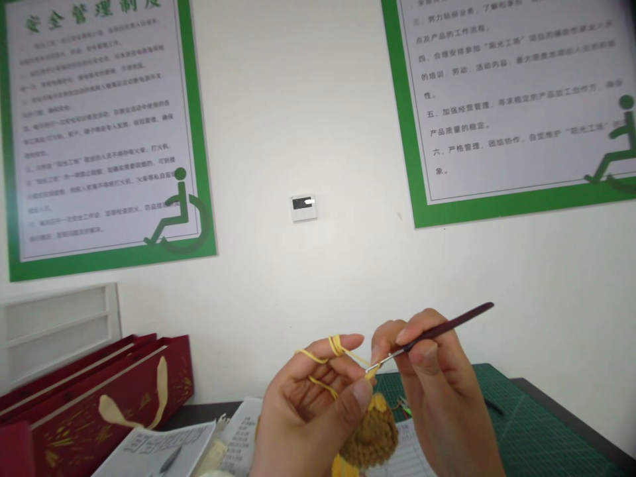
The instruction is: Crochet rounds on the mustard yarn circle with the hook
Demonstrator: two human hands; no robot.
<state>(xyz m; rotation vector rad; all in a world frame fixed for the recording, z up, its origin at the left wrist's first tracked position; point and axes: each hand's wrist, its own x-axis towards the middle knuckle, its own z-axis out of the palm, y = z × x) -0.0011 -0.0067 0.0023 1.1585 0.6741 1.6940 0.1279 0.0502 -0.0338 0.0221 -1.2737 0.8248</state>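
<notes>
Pinching crochet piece (373,434) under left hand (303,417) thumb.

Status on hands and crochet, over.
Left hand pinches round mustard-yellow crocheted piece, yellow yarn over forefinger. Right hand grips dark crochet hook. Green cutting mat below.

Head-worn camera — forward, near wall (322,278)

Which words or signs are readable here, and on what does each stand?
"安全管理制度": heading of the left poster, top cut off; body blurred.
"严格管理": in a line on the right poster; rest blurred.
Wheelchair sign: on both posters.
Papers: print too small.
</notes>
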